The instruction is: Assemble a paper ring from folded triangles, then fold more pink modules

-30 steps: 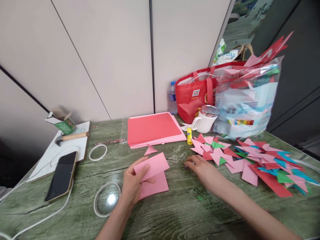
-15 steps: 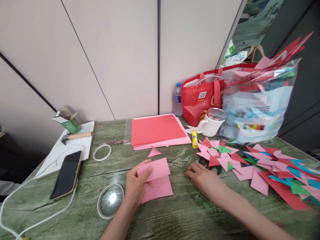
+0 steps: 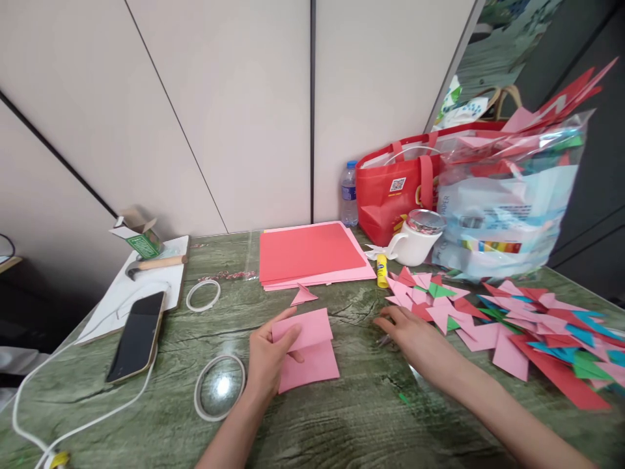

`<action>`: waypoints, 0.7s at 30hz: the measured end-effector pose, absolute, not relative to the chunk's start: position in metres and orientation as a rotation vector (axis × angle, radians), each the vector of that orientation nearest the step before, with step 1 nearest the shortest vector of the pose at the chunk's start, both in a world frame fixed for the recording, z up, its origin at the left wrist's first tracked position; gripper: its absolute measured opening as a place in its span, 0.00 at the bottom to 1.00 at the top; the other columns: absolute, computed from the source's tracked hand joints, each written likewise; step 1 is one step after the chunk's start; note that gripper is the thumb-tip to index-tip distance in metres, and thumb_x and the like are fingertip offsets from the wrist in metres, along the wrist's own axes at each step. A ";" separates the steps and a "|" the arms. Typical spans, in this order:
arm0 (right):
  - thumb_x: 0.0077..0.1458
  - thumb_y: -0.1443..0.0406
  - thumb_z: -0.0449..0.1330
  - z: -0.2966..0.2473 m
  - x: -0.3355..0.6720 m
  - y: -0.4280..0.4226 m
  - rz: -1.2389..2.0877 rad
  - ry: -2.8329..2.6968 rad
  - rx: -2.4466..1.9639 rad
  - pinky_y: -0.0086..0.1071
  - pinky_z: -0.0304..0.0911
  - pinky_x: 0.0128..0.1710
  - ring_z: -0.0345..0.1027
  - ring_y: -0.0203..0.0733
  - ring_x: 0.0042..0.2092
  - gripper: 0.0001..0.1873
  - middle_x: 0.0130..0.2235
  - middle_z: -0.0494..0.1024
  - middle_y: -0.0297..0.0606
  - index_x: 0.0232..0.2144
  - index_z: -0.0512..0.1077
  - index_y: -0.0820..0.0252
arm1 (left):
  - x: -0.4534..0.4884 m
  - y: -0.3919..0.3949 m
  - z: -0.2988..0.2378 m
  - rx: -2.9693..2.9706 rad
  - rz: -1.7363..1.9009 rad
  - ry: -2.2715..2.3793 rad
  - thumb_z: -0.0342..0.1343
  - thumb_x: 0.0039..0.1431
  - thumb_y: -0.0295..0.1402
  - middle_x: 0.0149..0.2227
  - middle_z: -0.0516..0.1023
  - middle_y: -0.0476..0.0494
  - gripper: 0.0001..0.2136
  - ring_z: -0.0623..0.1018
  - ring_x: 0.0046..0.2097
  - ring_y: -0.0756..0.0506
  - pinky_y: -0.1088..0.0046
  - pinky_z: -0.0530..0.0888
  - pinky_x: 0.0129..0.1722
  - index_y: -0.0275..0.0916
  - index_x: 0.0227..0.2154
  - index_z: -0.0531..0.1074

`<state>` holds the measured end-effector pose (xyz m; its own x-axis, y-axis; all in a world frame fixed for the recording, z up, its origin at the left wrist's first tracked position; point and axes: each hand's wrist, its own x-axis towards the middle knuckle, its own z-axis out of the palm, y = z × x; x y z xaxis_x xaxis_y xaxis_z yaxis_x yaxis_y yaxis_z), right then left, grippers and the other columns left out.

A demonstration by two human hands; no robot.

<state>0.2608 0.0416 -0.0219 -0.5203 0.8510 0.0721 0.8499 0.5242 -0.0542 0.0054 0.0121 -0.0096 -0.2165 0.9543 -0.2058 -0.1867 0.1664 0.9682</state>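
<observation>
The folded pink sheet [image 3: 312, 361], just in front of the red paper stack [image 3: 312, 254], is being pinched by the left hand [image 3: 266, 358], the right hand [image 3: 415, 335] lying open; I'm judging its edges need squaring.

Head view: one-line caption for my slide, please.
Left hand holds a folded pink paper sheet on the green wood-grain table; right hand rests beside a pile of coloured folded paper triangles.

The folded paper [image 3: 312, 361] lies before the paper stack [image 3: 312, 254], tape ring [image 3: 196, 391] left, paper triangles [image 3: 512, 326] right.
</observation>
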 end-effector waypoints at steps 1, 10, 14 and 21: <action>0.45 0.81 0.48 -0.022 0.261 0.042 -0.019 -2.674 -1.558 0.35 0.60 0.38 0.65 0.46 0.42 0.20 0.38 0.70 0.46 0.37 0.70 0.61 | 0.005 0.012 -0.010 0.826 1.308 1.337 0.64 0.42 0.33 0.22 0.76 0.51 0.21 0.69 0.14 0.56 0.83 0.61 0.15 0.35 0.43 0.73; 0.47 0.80 0.47 -0.025 0.237 0.038 0.119 -2.710 -1.453 0.32 0.60 0.38 0.64 0.42 0.40 0.19 0.37 0.70 0.42 0.37 0.70 0.60 | 0.007 0.013 -0.009 0.809 1.322 1.292 0.64 0.41 0.31 0.27 0.78 0.47 0.20 0.69 0.14 0.57 0.83 0.62 0.15 0.34 0.41 0.74; 0.42 0.83 0.46 -0.012 0.240 0.037 0.089 -2.684 -1.571 0.37 0.60 0.42 0.62 0.48 0.47 0.27 0.44 0.69 0.47 0.41 0.70 0.61 | 0.007 0.013 -0.003 0.692 1.362 1.201 0.66 0.38 0.31 0.26 0.78 0.48 0.19 0.68 0.14 0.57 0.82 0.64 0.13 0.33 0.38 0.75; 0.40 0.84 0.47 -0.002 0.232 0.027 0.100 -2.756 -1.866 0.39 0.61 0.38 0.65 0.52 0.43 0.27 0.40 0.70 0.51 0.41 0.70 0.64 | 0.006 0.014 0.004 0.584 1.418 1.130 0.66 0.37 0.31 0.31 0.78 0.45 0.18 0.71 0.19 0.54 0.80 0.70 0.14 0.33 0.36 0.75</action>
<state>0.2324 0.0273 -0.0020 -0.3596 0.9138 -0.1887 0.9251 0.3756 0.0560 0.0065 0.0144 0.0042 -0.2026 0.9448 -0.2574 -0.4618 0.1396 0.8759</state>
